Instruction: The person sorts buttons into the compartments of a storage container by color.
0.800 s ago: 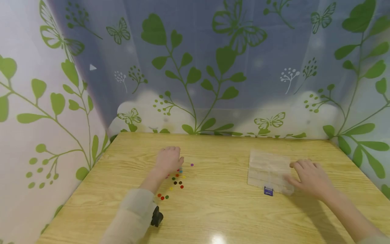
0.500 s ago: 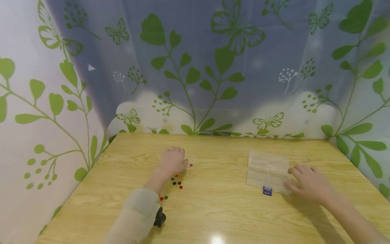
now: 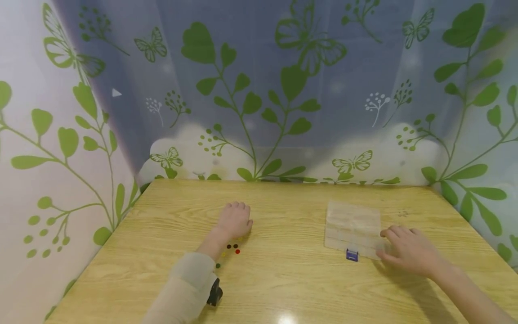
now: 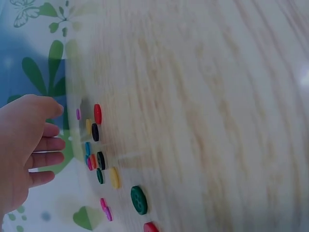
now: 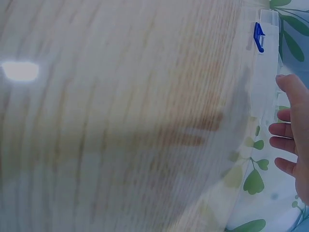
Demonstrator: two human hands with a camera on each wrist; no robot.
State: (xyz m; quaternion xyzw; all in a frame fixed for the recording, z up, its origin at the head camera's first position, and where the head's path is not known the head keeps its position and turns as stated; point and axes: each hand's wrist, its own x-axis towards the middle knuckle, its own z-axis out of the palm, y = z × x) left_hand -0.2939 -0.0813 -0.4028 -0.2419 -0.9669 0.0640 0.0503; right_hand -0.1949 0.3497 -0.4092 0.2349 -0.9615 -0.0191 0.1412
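Note:
Several small coloured buttons lie scattered on the table, among them a red button point(image 3: 237, 251) and a green button point(image 4: 139, 200) with holes in its face. Over the far part of this scatter hovers my left hand point(image 3: 236, 220), hiding some buttons from the head view. Its fingers are loosely bent and hold nothing in the left wrist view. A clear plastic box point(image 3: 352, 225) with a blue-purple latch point(image 3: 352, 255) lies to the right. My right hand point(image 3: 410, 249) is at the box's right side, fingers relaxed; whether it touches the box I cannot tell.
The wooden table point(image 3: 291, 279) meets a patterned cloth backdrop point(image 3: 259, 112) at its far edge. More of the cloth hangs on the left and right sides. A black device point(image 3: 215, 292) sits at my left wrist.
My left hand has shifted rightward over the buttons, now covering the purple one in the head view. The right hand has come slightly nearer me beside the box. The head view has shifted a little.

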